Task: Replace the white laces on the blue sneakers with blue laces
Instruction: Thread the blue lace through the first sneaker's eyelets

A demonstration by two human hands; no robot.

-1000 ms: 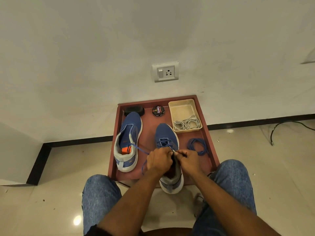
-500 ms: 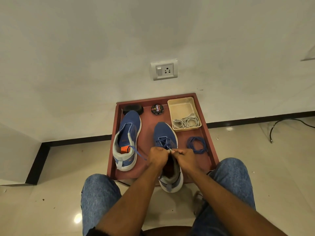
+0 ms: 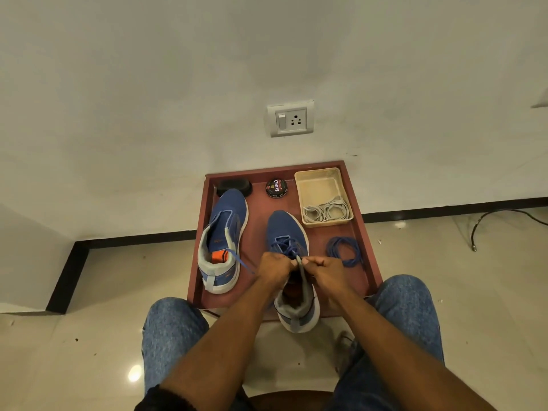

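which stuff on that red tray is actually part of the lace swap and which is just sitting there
In use: right sneaker, its blue lace, left hand, right hand, left sneaker, spare blue lace, removed white laces in beige basket.

Idle: polish tin, black brush.

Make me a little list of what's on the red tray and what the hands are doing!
tray: red tray on the floor by the wall
right sneaker: partly laced blue
left sneaker: no laces visible
left hand: pinching the blue lace
right hand: pinching the same lace
spare blue lace: coiled, on the tray
white laces: in the beige basket
polish tin: closed
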